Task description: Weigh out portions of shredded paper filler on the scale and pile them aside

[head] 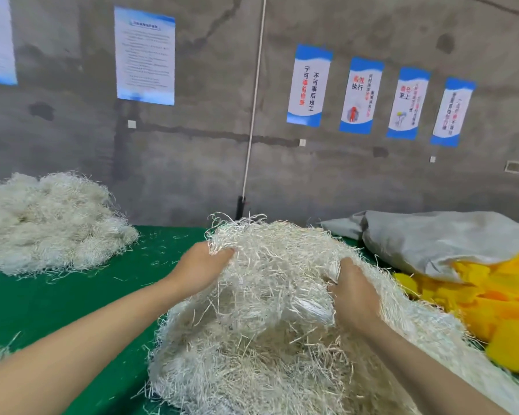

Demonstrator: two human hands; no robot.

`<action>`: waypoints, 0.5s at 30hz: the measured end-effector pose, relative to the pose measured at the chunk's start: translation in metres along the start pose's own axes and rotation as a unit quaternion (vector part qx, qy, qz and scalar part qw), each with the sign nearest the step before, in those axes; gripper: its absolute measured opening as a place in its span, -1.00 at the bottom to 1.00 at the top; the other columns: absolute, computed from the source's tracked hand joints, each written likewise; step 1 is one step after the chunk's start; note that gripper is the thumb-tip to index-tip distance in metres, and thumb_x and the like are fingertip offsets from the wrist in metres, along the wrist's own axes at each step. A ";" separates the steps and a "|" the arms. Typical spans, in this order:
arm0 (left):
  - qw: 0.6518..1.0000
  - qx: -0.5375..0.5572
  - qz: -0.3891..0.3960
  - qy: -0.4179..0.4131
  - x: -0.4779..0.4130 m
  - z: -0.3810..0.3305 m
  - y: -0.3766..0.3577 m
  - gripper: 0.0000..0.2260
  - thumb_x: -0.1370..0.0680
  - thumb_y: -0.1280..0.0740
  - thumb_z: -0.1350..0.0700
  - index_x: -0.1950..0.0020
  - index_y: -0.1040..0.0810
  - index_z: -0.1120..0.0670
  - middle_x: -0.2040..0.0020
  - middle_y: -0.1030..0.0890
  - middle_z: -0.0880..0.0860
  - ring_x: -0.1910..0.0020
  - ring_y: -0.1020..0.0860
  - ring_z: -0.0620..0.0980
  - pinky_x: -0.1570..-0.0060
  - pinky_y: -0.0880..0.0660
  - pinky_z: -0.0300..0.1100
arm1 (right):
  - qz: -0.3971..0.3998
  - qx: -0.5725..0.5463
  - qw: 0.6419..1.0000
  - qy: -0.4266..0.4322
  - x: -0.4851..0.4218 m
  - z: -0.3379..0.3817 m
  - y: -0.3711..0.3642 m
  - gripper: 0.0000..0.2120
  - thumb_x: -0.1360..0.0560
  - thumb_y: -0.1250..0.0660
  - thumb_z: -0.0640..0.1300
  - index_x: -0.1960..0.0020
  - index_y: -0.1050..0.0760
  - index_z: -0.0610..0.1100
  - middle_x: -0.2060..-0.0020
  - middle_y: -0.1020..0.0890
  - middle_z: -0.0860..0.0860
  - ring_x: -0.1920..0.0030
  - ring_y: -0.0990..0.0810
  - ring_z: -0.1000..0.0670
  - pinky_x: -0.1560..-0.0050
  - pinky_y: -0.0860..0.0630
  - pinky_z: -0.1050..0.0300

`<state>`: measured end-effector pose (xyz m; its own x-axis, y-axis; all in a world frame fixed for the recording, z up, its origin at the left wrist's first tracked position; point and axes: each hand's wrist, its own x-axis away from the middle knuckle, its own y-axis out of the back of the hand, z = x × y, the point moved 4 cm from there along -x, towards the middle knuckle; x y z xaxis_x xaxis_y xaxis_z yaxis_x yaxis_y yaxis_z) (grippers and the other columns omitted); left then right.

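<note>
Left forearm comes in low from the bottom-left corner, nearest the lens; right forearm enters from the bottom right.

Between them: the source heap of shredded paper filler, off-white, loose and tangled. It sits on the green bench and runs off the bottom edge of the frame.

**Progress (judged)**
- 1 separate pile of the same filler lies well apart at the far left of the bench, against the wall. It reads as portions already weighed and set aside.
- Stray strands are scattered over the bench between that pile and the heap.
- No scale is in view, so I cannot tell whether a portion is on it now.
- The source heap is still large, and plenty looks left to weigh. Task seems mid-run, at the step of pulling the next portion.

**Hands**
- Left hand: fingers curled into the upper-left edge of a raised clump, fingertips buried in the strands. It grips the clump.
- Right hand: closed round a bunch of strands on the clump's right side, knuckles toward the camera. It also grips.
- The clump stands up above the rest of the heap but is still tangled with it below, not yet free.

**Around**
- A grey sack lies at the right rear.
- Yellow material lies just beside the heap.
</note>
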<state>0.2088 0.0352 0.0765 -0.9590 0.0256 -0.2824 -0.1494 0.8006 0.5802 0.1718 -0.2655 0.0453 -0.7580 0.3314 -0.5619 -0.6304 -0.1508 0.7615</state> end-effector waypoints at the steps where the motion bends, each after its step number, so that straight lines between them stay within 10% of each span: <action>1: 1.000 0.020 -0.016 -0.007 0.001 -0.006 0.001 -0.60 -0.57 -0.24 -0.22 -0.03 -0.54 0.12 0.52 -0.38 -0.13 0.59 -0.35 -0.21 0.42 -0.31 -0.25 | -0.007 0.026 1.000 0.013 0.002 -0.001 0.001 -0.75 -0.55 -0.27 -0.27 0.09 -0.21 -0.05 0.28 -0.36 0.06 0.37 -0.31 0.10 0.46 -0.06 0.16; 6: 0.993 0.083 -0.015 -0.081 0.021 -0.045 -0.003 -0.47 -0.56 -0.33 -0.17 -0.32 -0.45 0.23 0.37 -0.60 0.01 0.47 -0.52 -0.12 0.48 -0.48 -0.20 | -0.029 -0.192 0.977 -0.086 -0.002 0.001 -0.009 -0.79 -0.57 -0.28 -0.21 -0.19 -0.36 -0.19 0.01 -0.59 -0.13 0.14 -0.59 -0.10 0.34 -0.35 0.11; 10: 0.980 0.154 -0.033 -0.118 0.026 -0.059 0.006 -0.80 -0.57 -0.37 0.12 -0.08 -0.49 -0.18 0.23 -0.66 0.07 0.54 -0.42 -0.18 0.59 -0.33 -0.29 | -0.037 -0.501 0.755 -0.420 -0.022 -0.008 -0.013 -0.58 -0.51 -0.30 -0.19 -0.34 -0.35 -0.26 -0.03 -0.55 -0.16 0.09 -0.54 -0.14 0.13 -0.41 0.02; 13: 0.978 0.164 -0.070 -0.107 0.015 -0.039 0.018 -0.64 -0.56 -0.31 0.24 -0.14 -0.45 -0.24 0.20 -0.65 0.05 0.60 -0.37 -0.21 0.61 -0.30 -0.28 | 0.024 -0.650 0.673 -0.352 -0.040 0.011 -0.012 -0.76 -0.49 -0.25 -0.28 -0.15 -0.42 -0.19 0.09 -0.53 -0.08 0.32 -0.43 0.02 0.32 -0.41 0.15; 15: 0.991 0.106 -0.045 -0.062 0.009 -0.017 0.017 -0.60 -0.59 -0.30 0.15 -0.40 -0.38 -0.07 0.23 -0.63 0.02 0.57 -0.38 -0.15 0.58 -0.30 -0.26 | 0.108 -0.686 0.683 -0.226 -0.037 0.033 0.001 -0.65 -0.51 -0.22 -0.28 -0.29 -0.38 -0.18 -0.17 -0.42 -0.05 0.08 -0.47 0.03 0.00 -0.48 0.13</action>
<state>0.1937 0.0392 0.0966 -0.9050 0.0114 -0.4252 -0.1661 0.9109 0.3778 0.2053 -0.2474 0.0773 -0.9245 0.3700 -0.0914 -0.3105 -0.8702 -0.3825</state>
